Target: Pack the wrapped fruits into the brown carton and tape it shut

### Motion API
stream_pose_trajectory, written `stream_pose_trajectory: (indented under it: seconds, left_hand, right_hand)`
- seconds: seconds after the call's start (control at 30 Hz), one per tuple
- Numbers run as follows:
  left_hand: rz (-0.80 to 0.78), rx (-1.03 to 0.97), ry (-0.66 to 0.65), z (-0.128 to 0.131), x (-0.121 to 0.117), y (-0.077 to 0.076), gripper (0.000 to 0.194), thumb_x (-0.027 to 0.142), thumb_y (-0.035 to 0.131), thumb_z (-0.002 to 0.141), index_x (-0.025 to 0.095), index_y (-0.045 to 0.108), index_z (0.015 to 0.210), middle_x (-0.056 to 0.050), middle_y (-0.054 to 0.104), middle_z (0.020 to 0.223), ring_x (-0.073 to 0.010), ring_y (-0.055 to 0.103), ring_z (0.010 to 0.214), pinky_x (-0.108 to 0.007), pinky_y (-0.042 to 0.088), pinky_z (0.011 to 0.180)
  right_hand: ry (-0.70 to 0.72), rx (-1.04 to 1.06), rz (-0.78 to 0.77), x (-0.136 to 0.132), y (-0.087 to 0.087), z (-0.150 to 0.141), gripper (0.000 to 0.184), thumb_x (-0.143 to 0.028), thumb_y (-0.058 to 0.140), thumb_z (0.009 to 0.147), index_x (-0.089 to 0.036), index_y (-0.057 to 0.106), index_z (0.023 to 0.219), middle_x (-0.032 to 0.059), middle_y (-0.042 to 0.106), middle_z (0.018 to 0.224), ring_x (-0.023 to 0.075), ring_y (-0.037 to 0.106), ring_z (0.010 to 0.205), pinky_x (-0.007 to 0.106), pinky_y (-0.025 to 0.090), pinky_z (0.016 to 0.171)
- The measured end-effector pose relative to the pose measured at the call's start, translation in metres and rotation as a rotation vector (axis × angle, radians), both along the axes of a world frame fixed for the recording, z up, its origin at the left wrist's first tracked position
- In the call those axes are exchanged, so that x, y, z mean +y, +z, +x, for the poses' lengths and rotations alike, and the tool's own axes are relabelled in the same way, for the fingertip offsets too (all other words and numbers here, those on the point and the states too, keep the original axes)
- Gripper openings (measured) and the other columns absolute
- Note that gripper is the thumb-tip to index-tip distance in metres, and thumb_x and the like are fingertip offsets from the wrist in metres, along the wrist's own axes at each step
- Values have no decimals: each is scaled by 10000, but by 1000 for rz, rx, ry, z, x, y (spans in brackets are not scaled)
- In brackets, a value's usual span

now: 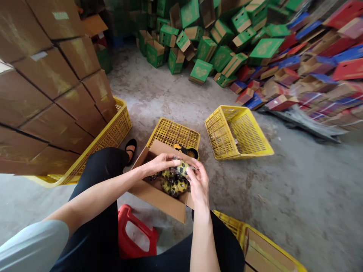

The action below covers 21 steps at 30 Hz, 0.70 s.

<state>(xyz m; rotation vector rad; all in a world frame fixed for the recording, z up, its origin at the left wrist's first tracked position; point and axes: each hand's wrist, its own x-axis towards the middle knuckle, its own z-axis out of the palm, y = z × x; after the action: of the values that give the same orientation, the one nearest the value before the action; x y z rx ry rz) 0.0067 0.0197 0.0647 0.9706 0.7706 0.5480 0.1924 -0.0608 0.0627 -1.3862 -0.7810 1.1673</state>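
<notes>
A yellow, black-spotted item in clear plastic wrap (pixel 182 169) is held between my two hands, above an open cardboard box (pixel 163 200). My left hand (pixel 161 164) grips its left end with thumb and fingers. From the other side, my right hand (pixel 199 183) pinches it between thumb and fingers. Several similar wrapped yellow-and-black items (pixel 175 186) lie inside the box, partly covered by my hands. Just beyond the box's far edge is a black and yellow object (pixel 189 151), perhaps a tape dispenser. The exact kind of the wrapped items cannot be made out.
An upturned yellow crate (pixel 172 132) sits beyond the box, with another yellow crate (pixel 238 132) to its right. Stacked cartons (pixel 51 83) rise at left. A red stool (pixel 136 234) is below. Green boxes (pixel 204 49) and red-blue boxes (pixel 306 71) lie heaped behind.
</notes>
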Motion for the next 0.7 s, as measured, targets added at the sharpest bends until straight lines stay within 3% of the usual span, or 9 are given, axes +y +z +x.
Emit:
stream_pose_trajectory:
  seconds: [0.17, 0.3, 0.4, 0.57, 0.7]
  left_hand:
    - [39, -53, 51, -1, 3, -1, 634, 562, 872, 768, 128, 764, 1218, -72, 773, 963, -174, 668, 814, -268, 499, 762]
    - [41, -123, 52, -1, 3, -5, 675, 489, 922, 730, 124, 740, 1269, -103, 778, 1113, -219, 712, 958, -323, 523, 908]
    - [34, -155, 42, 0, 2, -9, 673, 457, 931, 727, 129, 734, 1281, -128, 764, 1198, -259, 718, 1060, -387, 514, 1009]
    - [54, -209, 159, 3, 4, -16, 768, 368, 974, 678, 207, 684, 1371, -134, 657, 1430, -318, 598, 1342, -441, 438, 1149]
    - [-54, -172, 180, 3, 4, -21, 809, 433, 974, 675, 174, 663, 1375, -170, 684, 1375, -319, 665, 1246, -459, 478, 1105]
  right_hand:
    - [38, 79, -43, -1, 1, -1, 604, -577, 786, 850, -327, 632, 1378, 69, 664, 1438, 305, 647, 1298, 463, 592, 1021]
    - [51, 116, -176, -1, 0, -1, 643, -691, 739, 835, -287, 668, 1329, 88, 728, 1323, 306, 734, 1131, 444, 657, 877]
    - [37, 85, -170, -1, 0, -1, 547, -585, 828, 790, -255, 729, 1214, 76, 761, 1239, 283, 757, 1044, 418, 657, 871]
    - [-11, 43, -10, 0, -1, 0, 482, -426, 847, 803, -256, 718, 1235, 89, 717, 1348, 295, 684, 1234, 440, 592, 1010]
    - [-46, -46, 75, 0, -6, 2, 513, -377, 827, 828, -244, 675, 1299, 110, 707, 1351, 295, 680, 1244, 488, 548, 1066]
